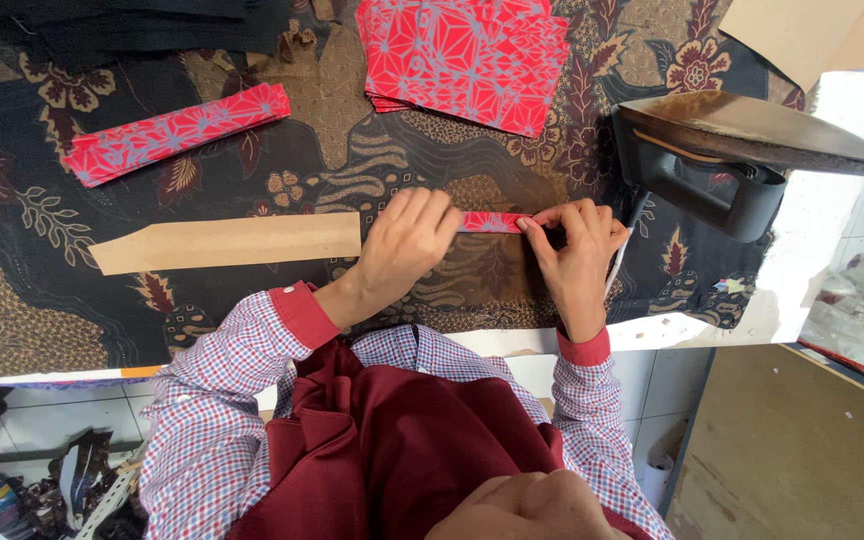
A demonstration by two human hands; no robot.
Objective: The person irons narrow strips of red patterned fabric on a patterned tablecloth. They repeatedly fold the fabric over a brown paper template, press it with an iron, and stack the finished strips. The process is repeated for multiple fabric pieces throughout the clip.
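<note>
A narrow strip of red patterned fabric [490, 221] lies on the dark batik-covered table [372, 150], folded lengthwise. My left hand [404, 248] presses down flat on its left part and hides it. My right hand [577, 248] pinches the strip's right end between thumb and fingertips. To the left of my left hand a long brown cardboard template [227, 242] with a pointed end lies flat, touching nothing I hold.
A folded red patterned strip [174, 132] lies at the upper left. A stack of red patterned fabric pieces [467, 58] sits at the top centre. A dark iron [727, 150] rests on its side at the right, beside brown paper sheets [802, 30]. Black fabric [132, 25] lies top left.
</note>
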